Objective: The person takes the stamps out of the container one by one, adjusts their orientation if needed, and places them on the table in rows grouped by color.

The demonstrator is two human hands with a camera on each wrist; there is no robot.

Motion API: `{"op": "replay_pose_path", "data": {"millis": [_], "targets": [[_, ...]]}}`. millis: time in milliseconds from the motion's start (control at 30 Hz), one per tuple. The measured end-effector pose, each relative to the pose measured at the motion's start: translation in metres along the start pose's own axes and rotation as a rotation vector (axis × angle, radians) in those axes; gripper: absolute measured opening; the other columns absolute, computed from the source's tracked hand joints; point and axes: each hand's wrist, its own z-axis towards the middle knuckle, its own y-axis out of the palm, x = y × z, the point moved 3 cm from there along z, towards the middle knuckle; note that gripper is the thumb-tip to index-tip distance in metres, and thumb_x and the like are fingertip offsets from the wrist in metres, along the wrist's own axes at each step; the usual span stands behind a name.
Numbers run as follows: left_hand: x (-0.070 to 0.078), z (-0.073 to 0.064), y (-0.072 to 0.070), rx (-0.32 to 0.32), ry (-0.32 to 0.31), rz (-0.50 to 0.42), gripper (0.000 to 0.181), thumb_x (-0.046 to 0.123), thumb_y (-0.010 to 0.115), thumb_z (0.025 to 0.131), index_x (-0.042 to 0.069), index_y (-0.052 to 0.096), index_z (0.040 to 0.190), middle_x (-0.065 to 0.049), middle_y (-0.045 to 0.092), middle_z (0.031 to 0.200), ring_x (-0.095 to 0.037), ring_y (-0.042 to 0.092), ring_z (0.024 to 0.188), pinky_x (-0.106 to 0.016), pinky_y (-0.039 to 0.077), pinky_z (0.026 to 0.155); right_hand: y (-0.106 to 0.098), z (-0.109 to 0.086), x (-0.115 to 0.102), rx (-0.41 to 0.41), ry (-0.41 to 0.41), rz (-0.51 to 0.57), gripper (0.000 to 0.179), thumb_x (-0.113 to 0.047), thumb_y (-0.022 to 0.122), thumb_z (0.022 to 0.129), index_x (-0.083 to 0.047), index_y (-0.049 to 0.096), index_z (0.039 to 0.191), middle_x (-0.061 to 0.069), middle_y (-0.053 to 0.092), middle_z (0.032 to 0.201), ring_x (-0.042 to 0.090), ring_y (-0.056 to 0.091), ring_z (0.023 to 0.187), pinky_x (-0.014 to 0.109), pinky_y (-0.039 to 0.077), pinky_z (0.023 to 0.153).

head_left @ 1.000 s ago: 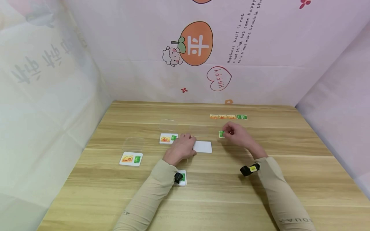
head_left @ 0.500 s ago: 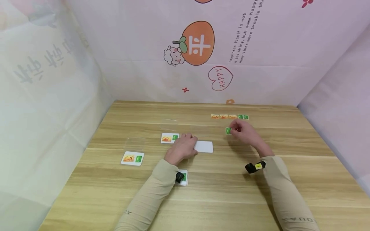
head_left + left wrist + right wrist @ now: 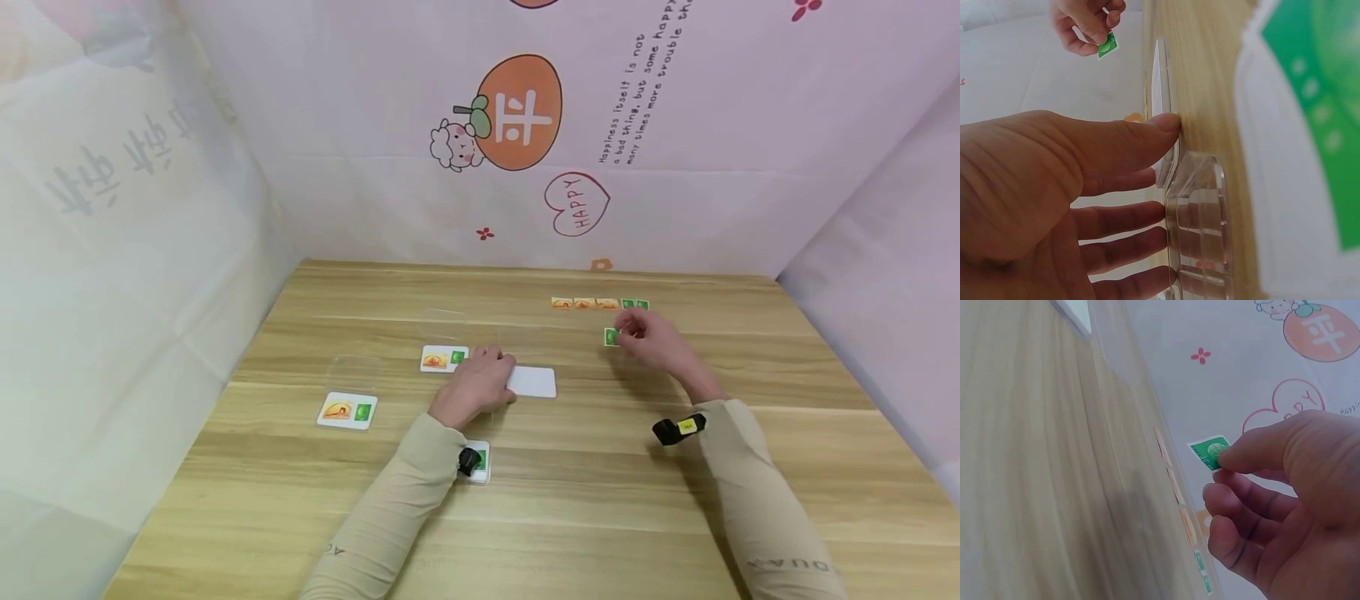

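My right hand (image 3: 654, 342) pinches a small green postage stamp (image 3: 611, 337) between thumb and index finger. In the right wrist view the stamp (image 3: 1211, 452) is lifted off the table, its white border showing. My left hand (image 3: 474, 385) lies with extended fingers against a blank white card (image 3: 532, 382). In the left wrist view its thumb touches the edge of this card (image 3: 1161, 106), and the other fingertips touch clear plastic (image 3: 1200, 225). By the left hand, a card with an orange and a green stamp (image 3: 444, 359) is partly covered.
Several orange and green stamps (image 3: 585, 303) form a row at the back. Another stamped card (image 3: 347, 411) lies left, below a clear lid (image 3: 355, 373). One more stamped card (image 3: 480, 463) sits partly under the left wrist camera. A printed cloth (image 3: 375, 167) hangs behind the table.
My right hand has moved right and slightly toward the back with the green stamp. My left hand has stayed at the white card.
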Motion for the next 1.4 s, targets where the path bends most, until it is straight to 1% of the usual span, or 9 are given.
{"op": "replay_pose_path", "data": {"millis": [133, 267, 367, 567, 733, 900, 1167, 1400], "targets": [[0.001, 0.001, 0.001, 0.003, 0.007, -0.003, 0.048, 0.036, 0.069, 0.091, 0.011, 0.058, 0.131, -0.009, 0.054, 0.134, -0.025, 0.050, 0.120, -0.039, 0.048, 0.094, -0.007, 0.003, 0.005, -0.005, 0.004, -0.003, 0.018, -0.010, 0.056, 0.097, 0.000, 0.056, 0.112, 0.020, 0.062, 0.098, 0.030, 0.063, 0.079, 0.031, 0.052, 0.062], [0.000, 0.000, 0.001, 0.007, -0.001, 0.000, 0.049, 0.036, 0.069, 0.091, 0.012, 0.058, 0.132, -0.008, 0.054, 0.134, -0.024, 0.050, 0.121, -0.038, 0.047, 0.095, -0.011, 0.006, 0.009, -0.020, 0.006, -0.003, 0.020, -0.011, 0.056, 0.097, 0.000, 0.056, 0.114, 0.020, 0.062, 0.100, 0.028, 0.063, 0.079, 0.033, 0.053, 0.064], [0.000, 0.000, 0.001, 0.001, -0.005, 0.006, 0.049, 0.036, 0.069, 0.091, 0.012, 0.058, 0.132, -0.008, 0.054, 0.134, -0.024, 0.050, 0.121, -0.038, 0.047, 0.095, -0.013, 0.008, 0.013, -0.025, 0.007, -0.009, 0.020, -0.011, 0.056, 0.096, 0.000, 0.056, 0.113, 0.020, 0.062, 0.100, 0.025, 0.063, 0.079, 0.032, 0.053, 0.065], [0.002, -0.002, -0.001, -0.009, -0.003, 0.003, 0.048, 0.035, 0.069, 0.091, 0.012, 0.058, 0.132, -0.008, 0.054, 0.134, -0.025, 0.050, 0.120, -0.039, 0.047, 0.095, -0.018, 0.011, 0.023, -0.021, 0.011, -0.053, 0.017, -0.010, 0.056, 0.096, 0.000, 0.056, 0.110, 0.019, 0.062, 0.096, 0.023, 0.063, 0.075, 0.030, 0.052, 0.062], [0.002, -0.002, -0.001, -0.009, -0.008, 0.000, 0.048, 0.035, 0.069, 0.091, 0.012, 0.058, 0.132, -0.008, 0.053, 0.135, -0.025, 0.049, 0.121, -0.039, 0.047, 0.097, -0.022, 0.016, 0.024, -0.037, -0.002, -0.109, 0.016, -0.007, 0.054, 0.094, 0.001, 0.056, 0.107, 0.019, 0.062, 0.094, 0.022, 0.062, 0.072, 0.031, 0.052, 0.060], [0.001, -0.002, -0.001, -0.002, -0.008, -0.007, 0.048, 0.034, 0.068, 0.092, 0.012, 0.057, 0.133, -0.008, 0.053, 0.135, -0.025, 0.049, 0.122, -0.039, 0.046, 0.098, -0.028, 0.022, 0.024, -0.061, 0.006, -0.148, 0.018, -0.007, 0.054, 0.095, 0.002, 0.056, 0.109, 0.019, 0.062, 0.095, 0.021, 0.060, 0.072, 0.030, 0.051, 0.059], [0.001, -0.004, -0.002, 0.006, -0.002, -0.020, 0.048, 0.033, 0.069, 0.091, 0.011, 0.058, 0.132, -0.009, 0.054, 0.134, -0.025, 0.049, 0.121, -0.039, 0.047, 0.096, -0.038, 0.029, 0.031, -0.065, -0.008, -0.142, 0.018, -0.005, 0.055, 0.094, 0.005, 0.056, 0.109, 0.021, 0.062, 0.094, 0.021, 0.061, 0.070, 0.030, 0.051, 0.056], [0.002, -0.003, 0.000, -0.005, -0.003, -0.014, 0.048, 0.034, 0.068, 0.092, 0.012, 0.057, 0.133, -0.008, 0.053, 0.136, -0.025, 0.049, 0.122, -0.039, 0.047, 0.097, -0.044, 0.038, 0.042, -0.064, 0.030, -0.130, 0.018, -0.009, 0.053, 0.094, 0.003, 0.055, 0.108, 0.022, 0.062, 0.097, 0.026, 0.063, 0.072, 0.036, 0.053, 0.057]]}}
